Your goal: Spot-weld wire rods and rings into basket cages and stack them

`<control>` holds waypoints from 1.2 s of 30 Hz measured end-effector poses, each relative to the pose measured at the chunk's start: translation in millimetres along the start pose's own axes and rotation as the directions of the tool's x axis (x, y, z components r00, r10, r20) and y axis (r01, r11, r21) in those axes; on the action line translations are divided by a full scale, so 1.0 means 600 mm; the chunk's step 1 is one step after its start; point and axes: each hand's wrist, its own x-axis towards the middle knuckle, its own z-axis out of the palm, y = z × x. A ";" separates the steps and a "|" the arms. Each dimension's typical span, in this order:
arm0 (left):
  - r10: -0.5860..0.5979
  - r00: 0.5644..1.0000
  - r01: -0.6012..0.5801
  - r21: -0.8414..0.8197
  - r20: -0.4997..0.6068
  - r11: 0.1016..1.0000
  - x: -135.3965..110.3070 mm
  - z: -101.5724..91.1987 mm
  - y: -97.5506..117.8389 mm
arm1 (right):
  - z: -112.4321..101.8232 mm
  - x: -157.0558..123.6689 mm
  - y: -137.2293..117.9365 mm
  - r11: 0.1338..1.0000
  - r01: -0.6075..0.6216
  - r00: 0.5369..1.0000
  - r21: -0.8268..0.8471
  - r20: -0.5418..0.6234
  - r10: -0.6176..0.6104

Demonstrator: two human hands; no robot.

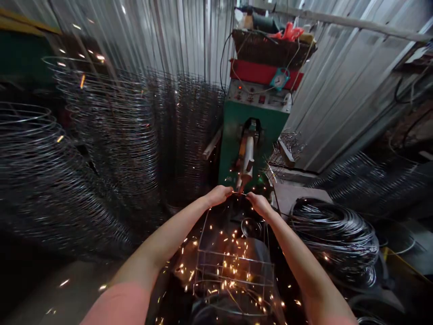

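Bare left hand (219, 194): closed, one end of a thin silvery metal wire (239, 193) pinched
Bare right hand (259, 203): closed too, other end gripped
Wire: held between both hands, right by the tip of a green boxy metal machine's (232, 124) grey cylindrical arm (249, 151); contact can't be told
Bright orange sparks (232, 284): scattered all over below both hands
Round shiny metal coil (333, 230): parked right of the right hand

A thin wire (239, 194) spans the pinched fingers of the left hand (219, 195) and right hand (259, 204) — right at the electrode tip (242, 181) of a green machine (233, 119). Sparks (232, 284) scatter below, across a wire frame (216, 253). Stacked wire rings (135, 131) crowd the left side — a dark wire coil (333, 225) lies at right.
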 end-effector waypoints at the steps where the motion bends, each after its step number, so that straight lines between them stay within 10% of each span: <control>1: 0.027 0.999 -0.025 -0.066 0.037 0.998 0.001 -0.001 0.000 | -0.002 0.001 0.001 1.000 0.003 1.000 0.023 0.022 -0.003; 36: -0.008 0.974 0.127 -0.515 0.227 0.848 0.017 -0.005 -0.020 | -0.002 0.009 -0.003 0.902 -0.160 0.987 0.402 0.056 0.150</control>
